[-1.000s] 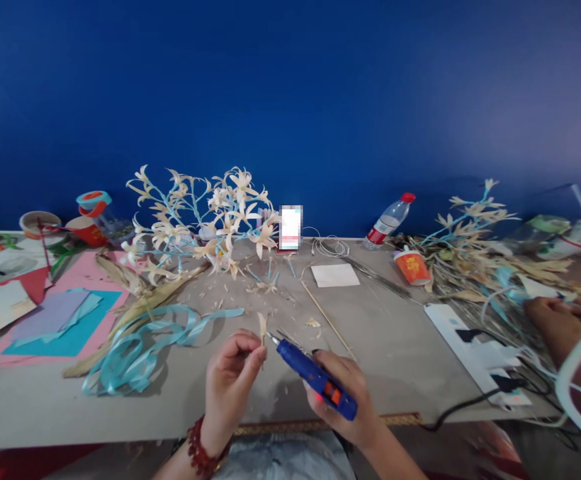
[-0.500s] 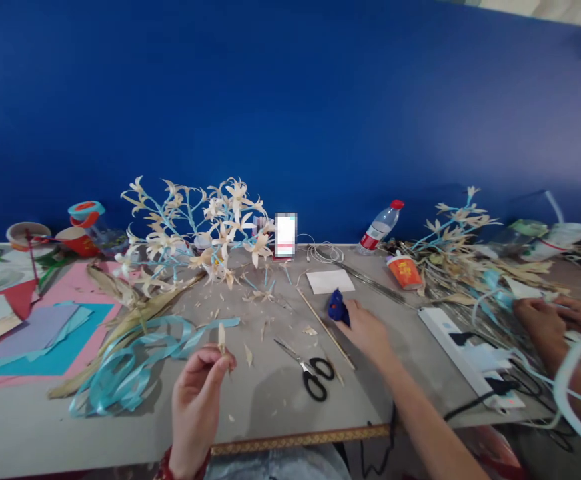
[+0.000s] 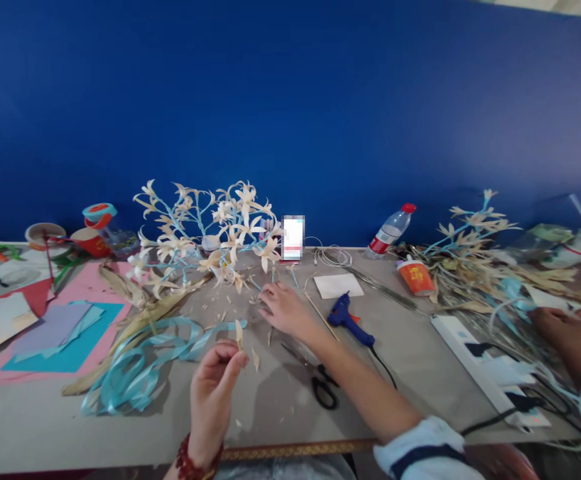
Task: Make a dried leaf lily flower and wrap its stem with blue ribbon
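Note:
My left hand (image 3: 219,373) is closed in a pinch around a small pale petal of dried husk (image 3: 239,335), which stands upright above the fingertips. My right hand (image 3: 284,310) reaches across to the middle of the table, palm down, its fingers stretched over small blue-stemmed husk pieces and scraps; the fingertips are partly hidden. A blue glue gun (image 3: 349,320) lies on its side to the right of that arm. Under the right forearm are black-handled scissors (image 3: 324,393), partly covered. Beyond both hands stand branches of husk flowers (image 3: 240,230) with light-blue stems.
Light-blue ribbon (image 3: 130,373) lies in loops at left, beside coloured paper sheets (image 3: 55,340). A white card (image 3: 338,285), a tilted bottle (image 3: 390,230), an orange cup (image 3: 415,277) and a power strip (image 3: 475,373) are at right. A co-worker's hands (image 3: 565,333) work at the far right.
My right hand has let go of the glue gun, leaving it on the table, and has moved left to the small stems. My left hand still pinches the petal.

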### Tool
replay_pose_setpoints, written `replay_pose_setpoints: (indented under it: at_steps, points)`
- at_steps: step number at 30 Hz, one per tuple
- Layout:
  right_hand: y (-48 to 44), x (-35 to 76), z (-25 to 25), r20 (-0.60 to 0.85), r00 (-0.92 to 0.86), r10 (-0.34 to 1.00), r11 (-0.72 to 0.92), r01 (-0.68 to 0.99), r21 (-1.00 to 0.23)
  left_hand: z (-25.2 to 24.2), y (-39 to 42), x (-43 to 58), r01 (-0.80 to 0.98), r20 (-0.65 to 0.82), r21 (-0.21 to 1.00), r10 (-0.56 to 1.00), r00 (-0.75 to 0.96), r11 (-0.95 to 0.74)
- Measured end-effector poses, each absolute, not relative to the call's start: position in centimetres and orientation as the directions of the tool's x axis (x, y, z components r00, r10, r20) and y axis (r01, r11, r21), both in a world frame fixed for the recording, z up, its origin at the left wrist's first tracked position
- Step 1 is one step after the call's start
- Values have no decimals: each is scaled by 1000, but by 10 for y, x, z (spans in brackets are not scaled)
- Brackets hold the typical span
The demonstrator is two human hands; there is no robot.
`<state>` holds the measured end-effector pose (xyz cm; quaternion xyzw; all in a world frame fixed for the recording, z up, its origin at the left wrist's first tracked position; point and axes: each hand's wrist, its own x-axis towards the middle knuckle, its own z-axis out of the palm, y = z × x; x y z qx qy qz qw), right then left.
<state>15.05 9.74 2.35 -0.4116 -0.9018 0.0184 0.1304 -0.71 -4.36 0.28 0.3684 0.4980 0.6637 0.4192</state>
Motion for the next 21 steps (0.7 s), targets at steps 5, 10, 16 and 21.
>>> replay_pose_setpoints:
  at_steps: [5,10,16,21]
  points:
    - [123,114,1,198,-662,723,688,715,-123,3,-47,-11,-194,67,969,921,-383,-151]
    - [120,123,6,213,-679,703,711,684,-165,1,-43,-16,-212,55,967,924,-378,-144]
    - [112,140,19,221,-659,718,694,703,-155,2,-36,-13,-258,58,954,937,-343,-153]
    - [120,132,9,176,-739,650,759,638,-129,3,-38,-14,-259,70,952,940,-334,-163]
